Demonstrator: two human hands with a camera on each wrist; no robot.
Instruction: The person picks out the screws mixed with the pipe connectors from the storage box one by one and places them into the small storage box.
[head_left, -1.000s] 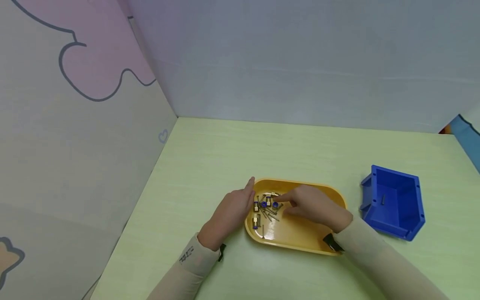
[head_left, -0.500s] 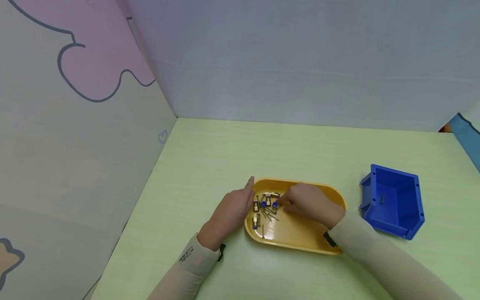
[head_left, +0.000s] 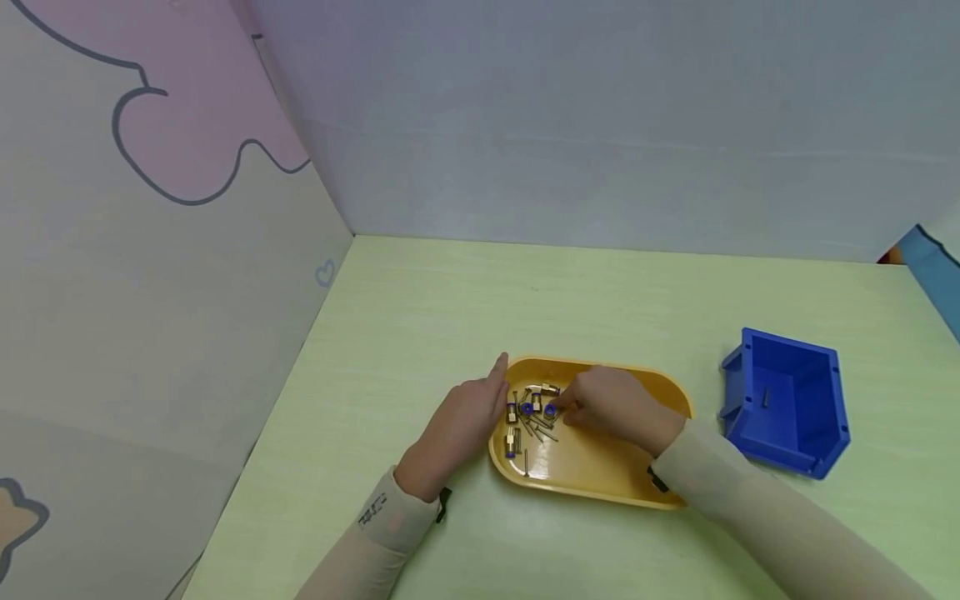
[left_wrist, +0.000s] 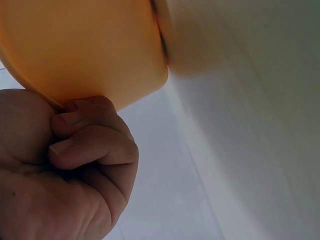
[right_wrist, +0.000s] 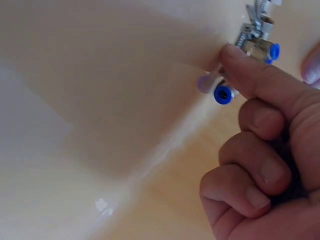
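Note:
A yellow oval tray [head_left: 600, 475] lies on the pale green table and holds a heap of brass fittings with blue ends [head_left: 534, 407] and thin screws [head_left: 542, 431]. My left hand [head_left: 480, 408] lies against the tray's left end. In the left wrist view its fingers [left_wrist: 95, 145] are curled under the tray's rim [left_wrist: 115, 75]. My right hand [head_left: 564, 408] reaches into the tray over the heap. In the right wrist view its index fingertip [right_wrist: 235, 57] sits on a fitting [right_wrist: 260, 47], the thumb is close on the other side, and the other fingers are curled.
A blue bin [head_left: 813, 437] stands to the right of the tray with one screw [head_left: 765, 398] inside. Panel walls close off the table at the back and the left. Bare tabletop [head_left: 465, 300] stretches behind the tray.
My right hand has drawn its fingers in and shifted slightly left onto the heap of parts. The left hand and the tray have stayed put.

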